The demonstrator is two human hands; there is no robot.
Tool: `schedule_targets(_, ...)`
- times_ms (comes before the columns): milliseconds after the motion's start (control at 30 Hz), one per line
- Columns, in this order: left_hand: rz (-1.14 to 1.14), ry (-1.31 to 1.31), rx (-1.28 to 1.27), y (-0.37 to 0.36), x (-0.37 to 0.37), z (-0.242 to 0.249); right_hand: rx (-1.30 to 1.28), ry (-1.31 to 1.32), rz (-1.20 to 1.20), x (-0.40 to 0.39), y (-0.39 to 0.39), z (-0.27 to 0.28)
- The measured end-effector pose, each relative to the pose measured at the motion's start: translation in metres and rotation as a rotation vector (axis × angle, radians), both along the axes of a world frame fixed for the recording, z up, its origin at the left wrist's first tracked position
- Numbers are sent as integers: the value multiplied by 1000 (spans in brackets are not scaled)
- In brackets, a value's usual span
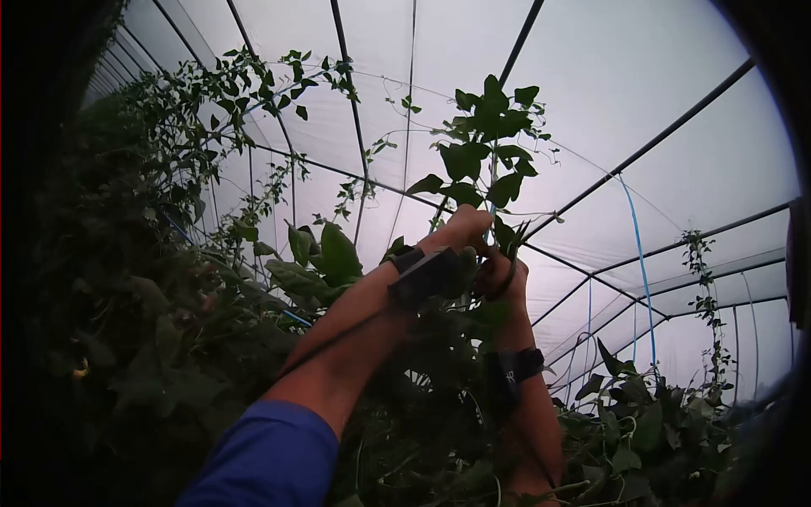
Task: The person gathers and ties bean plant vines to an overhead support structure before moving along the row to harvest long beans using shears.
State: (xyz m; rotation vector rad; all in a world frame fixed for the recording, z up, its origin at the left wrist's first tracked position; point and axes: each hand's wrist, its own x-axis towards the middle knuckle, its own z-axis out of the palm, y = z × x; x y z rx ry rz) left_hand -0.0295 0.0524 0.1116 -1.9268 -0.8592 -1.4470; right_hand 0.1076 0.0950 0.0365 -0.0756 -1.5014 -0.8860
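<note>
The left hand (467, 226) and right hand (504, 277), fingers curled at the leafy climbing vine (467, 159), exact grasp indeterminable, should apply light force to avoid tearing it.

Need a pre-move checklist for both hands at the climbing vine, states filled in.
1. Left hand at the vine: ok, just below the leafy top of the climbing vine.
2. Right hand at the same spot: ok, close below the left.
3. Fingertips in clear view: not ok, partly hidden by hands and foliage.
4. Firm hold on the stem: cannot tell, contact is hidden.
5. Black wrist straps on: ok, one on the left wrist, one on the right wrist.
6. Clear of the hanging blue twine at the right: ok, it hangs apart from both hands.
</note>
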Motion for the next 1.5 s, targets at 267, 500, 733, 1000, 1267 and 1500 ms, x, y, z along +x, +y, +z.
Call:
schedule_targets(267,-1297,-731,-480,22,32,35,-452,-26,928,-27,17,-6)
schedule_targets(500,96,-17,497,145,-7,94,-184,80,685,-35,27,-20)
schedule_targets(733,-1345,-692,-146,30,27,-29,-251,69,777,-32,12,-56)
schedule_targets(1000,-1313,-646,-87,9,28,-65,-225,108,700,-37,7,-72)
schedule_targets(1267,-1302,-668,-132,-17,24,-124,-271,-28,685,-24,-18,-131)
schedule_targets(1500,-1237,-663,-223,-38,19,-165,-281,-114,692,-20,-42,-168)
